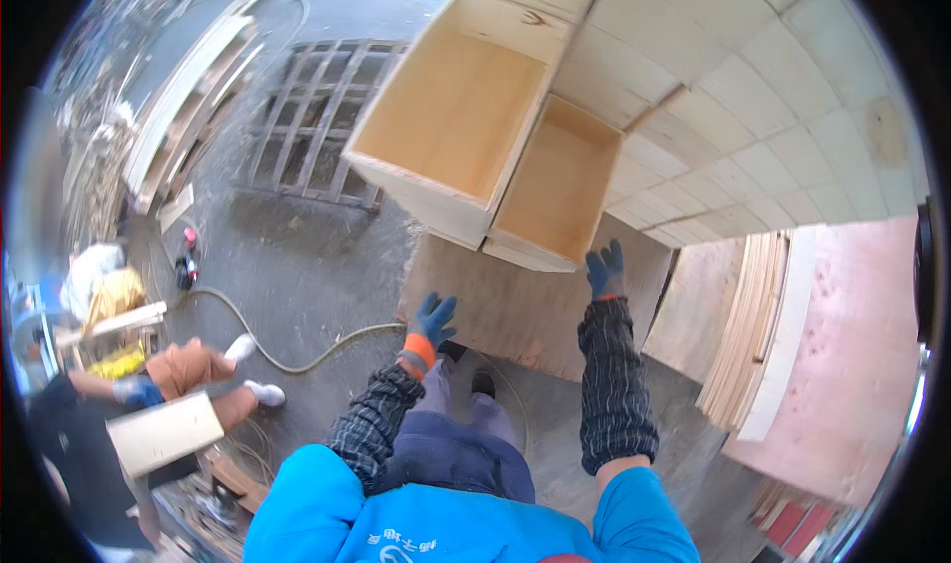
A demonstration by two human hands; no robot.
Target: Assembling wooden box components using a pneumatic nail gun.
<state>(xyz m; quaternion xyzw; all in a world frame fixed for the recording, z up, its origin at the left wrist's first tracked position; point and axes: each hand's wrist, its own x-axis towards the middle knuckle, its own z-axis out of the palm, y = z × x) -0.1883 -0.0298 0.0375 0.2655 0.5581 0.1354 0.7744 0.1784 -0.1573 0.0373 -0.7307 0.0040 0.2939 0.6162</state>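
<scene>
My left hand [434, 320], in a blue glove with an orange cuff, is raised below the large open wooden box [441, 192]. Its fingers are apart and hold nothing. By the front right corner of the smaller open wooden box [540, 250] is my right hand [605, 269], gloved alike, with fingers spread. Whether it touches that corner I cannot tell. The two boxes stand side by side, pale outside and tan inside. Beneath them lies a plywood sheet [475, 301].
A tall stack of pale wooden boxes [733, 107] rises at the right, above stacked plywood boards [832, 355]. A slatted pallet [322, 117] lies at the far left. A hose [287, 368] crosses the floor. At lower left a person [89, 434] holds a pale wooden box [166, 432].
</scene>
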